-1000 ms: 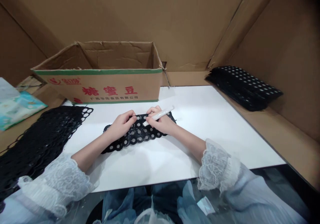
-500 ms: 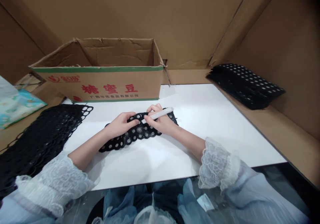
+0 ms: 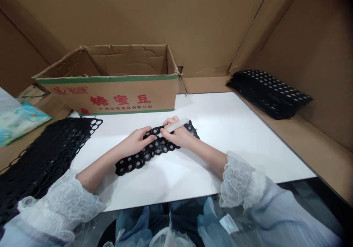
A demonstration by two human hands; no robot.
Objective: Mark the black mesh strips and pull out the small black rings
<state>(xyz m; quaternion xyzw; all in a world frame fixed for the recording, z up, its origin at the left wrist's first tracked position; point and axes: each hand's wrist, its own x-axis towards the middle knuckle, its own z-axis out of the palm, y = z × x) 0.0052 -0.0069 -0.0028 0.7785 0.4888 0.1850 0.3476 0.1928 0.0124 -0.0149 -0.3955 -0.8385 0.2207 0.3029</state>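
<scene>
A black strip with rows of pale round dots lies slanted on the white board. My left hand grips the strip's upper edge, thumb on top and fingers partly hidden behind it. Between the fingers and thumb of my right hand is a white pen-like tool, its tip down at the dots near my left thumb. The strip's right end shows beyond my right hand.
Behind the hands stands an open cardboard box with red characters. Black openwork pieces are piled at the left, beside a blue-green floral packet. A stack of dotted black strips rests at the right by the cardboard wall.
The strip has shifted slightly right, and its left end now points lower. My left hand has moved a little to the right along with it. The pen-like tool remains in my right hand.
</scene>
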